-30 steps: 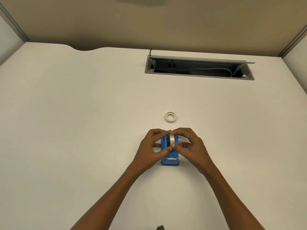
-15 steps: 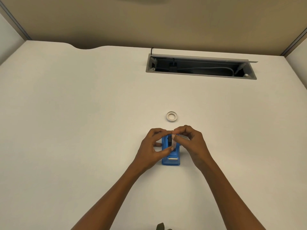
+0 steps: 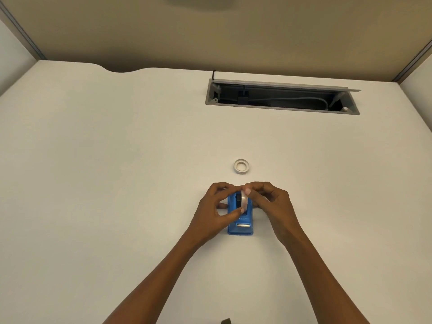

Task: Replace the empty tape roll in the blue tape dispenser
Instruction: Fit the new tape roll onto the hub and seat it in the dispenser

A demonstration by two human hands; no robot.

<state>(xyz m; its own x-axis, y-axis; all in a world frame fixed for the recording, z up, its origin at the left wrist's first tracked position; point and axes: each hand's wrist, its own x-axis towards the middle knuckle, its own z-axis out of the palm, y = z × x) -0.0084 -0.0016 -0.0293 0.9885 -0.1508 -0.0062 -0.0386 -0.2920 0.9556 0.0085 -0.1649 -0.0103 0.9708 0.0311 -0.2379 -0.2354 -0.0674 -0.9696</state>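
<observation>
The blue tape dispenser (image 3: 240,226) stands on the white desk (image 3: 117,171) with its cutter end toward me. A clear tape roll (image 3: 244,201) sits upright in its cradle. My left hand (image 3: 216,211) pinches the roll from the left, thumb against its near edge. My right hand (image 3: 271,203) holds the roll from the right, fingertips on its top. A small white ring, the empty roll (image 3: 241,166), lies flat on the desk just beyond the hands.
An open grey cable tray (image 3: 280,106) with cables inside is set into the desk at the back right. A beige partition runs behind the desk. A small dark object (image 3: 226,321) pokes in at the bottom edge.
Both hands stay at the dispenser. My right fingertips have shifted on top of the roll, and the roll shows more clearly in the cradle than half a second ago.
</observation>
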